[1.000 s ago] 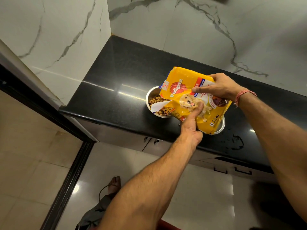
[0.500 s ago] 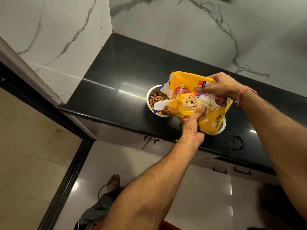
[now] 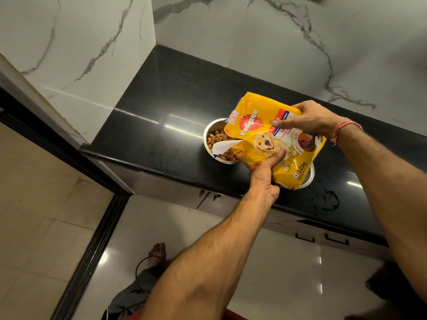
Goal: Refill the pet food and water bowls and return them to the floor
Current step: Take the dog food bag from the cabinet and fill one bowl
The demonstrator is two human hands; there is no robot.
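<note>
A yellow pet food bag point(image 3: 261, 125) is tilted over a steel bowl point(image 3: 210, 130) on the black counter point(image 3: 166, 100), its torn open end down in the bowl. Brown kibble point(image 3: 216, 137) lies in that bowl. My left hand point(image 3: 265, 176) grips the bag's near edge, thumb across the dog picture. My right hand point(image 3: 307, 118) holds the bag's far upper side, fingers curled over it. A second steel bowl point(image 3: 308, 177) sits under the bag on the right; only part of its rim shows.
Marble walls close the counter at the back and left. A wet patch point(image 3: 328, 199) marks the counter to the right of the bowls. Cabinet handles point(image 3: 305, 237) run below the counter edge. My bare foot point(image 3: 157, 252) stands on the glossy floor.
The bag's open end has lifted and shifted a little over the bowl. Both hands keep their hold on it.
</note>
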